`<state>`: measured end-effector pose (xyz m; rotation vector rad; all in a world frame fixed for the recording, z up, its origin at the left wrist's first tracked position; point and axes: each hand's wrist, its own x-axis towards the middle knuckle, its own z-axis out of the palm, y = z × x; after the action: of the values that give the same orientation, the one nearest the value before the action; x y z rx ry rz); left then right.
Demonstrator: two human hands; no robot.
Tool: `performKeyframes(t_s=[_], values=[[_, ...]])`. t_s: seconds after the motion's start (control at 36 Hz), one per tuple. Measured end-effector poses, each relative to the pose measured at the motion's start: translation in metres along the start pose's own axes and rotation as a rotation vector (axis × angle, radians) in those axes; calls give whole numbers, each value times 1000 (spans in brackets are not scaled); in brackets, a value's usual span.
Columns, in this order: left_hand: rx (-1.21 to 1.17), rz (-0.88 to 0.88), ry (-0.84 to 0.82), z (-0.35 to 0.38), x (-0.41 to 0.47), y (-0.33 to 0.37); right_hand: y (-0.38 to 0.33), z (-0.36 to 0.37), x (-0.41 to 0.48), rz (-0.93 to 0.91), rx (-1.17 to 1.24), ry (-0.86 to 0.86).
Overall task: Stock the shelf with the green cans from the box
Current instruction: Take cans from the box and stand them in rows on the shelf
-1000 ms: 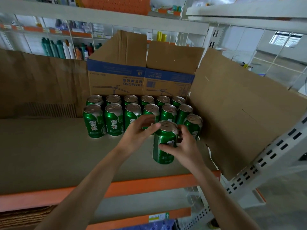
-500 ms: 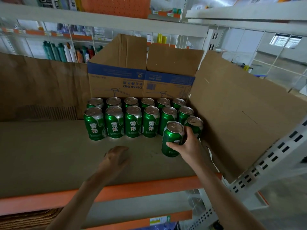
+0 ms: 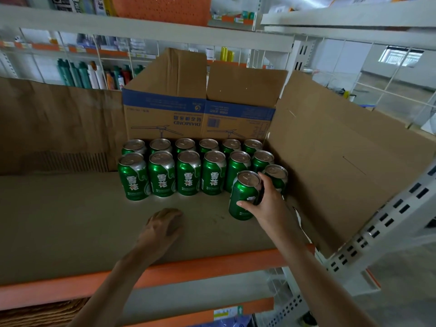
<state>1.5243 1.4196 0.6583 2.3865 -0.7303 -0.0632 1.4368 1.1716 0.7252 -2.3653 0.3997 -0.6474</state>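
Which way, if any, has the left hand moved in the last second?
Yes. The left hand has left the held can and drawn back from the can rows toward the shelf's orange edge.

Back row of green drink cans (image 3: 185,145): only silver lids show, bodies hidden. Right hand (image 3: 271,205) covers label of gripped green aluminium can (image 3: 243,193), plus most of rightmost green can (image 3: 276,174) behind. Left hand (image 3: 162,226) blurred, fingertips indistinct.

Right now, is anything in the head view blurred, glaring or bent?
Head view: the left hand is smeared by motion blur; the right hand and the green can it grips are sharp; the can tops show soft glare, labels readable; the wide-angle lens bends the shelf upright at right.
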Motion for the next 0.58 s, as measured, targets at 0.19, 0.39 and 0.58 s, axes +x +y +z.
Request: performKeyframes(t_s=[0.19, 0.39, 0.58], values=[[22, 31, 7, 3, 2, -4, -19, -23, 9, -185, -232, 150], [33, 39, 15, 6, 2, -8, -34, -44, 49, -135, -361, -323], [19, 32, 21, 7, 1, -10, -38, -45, 61, -65, -376, -467]])
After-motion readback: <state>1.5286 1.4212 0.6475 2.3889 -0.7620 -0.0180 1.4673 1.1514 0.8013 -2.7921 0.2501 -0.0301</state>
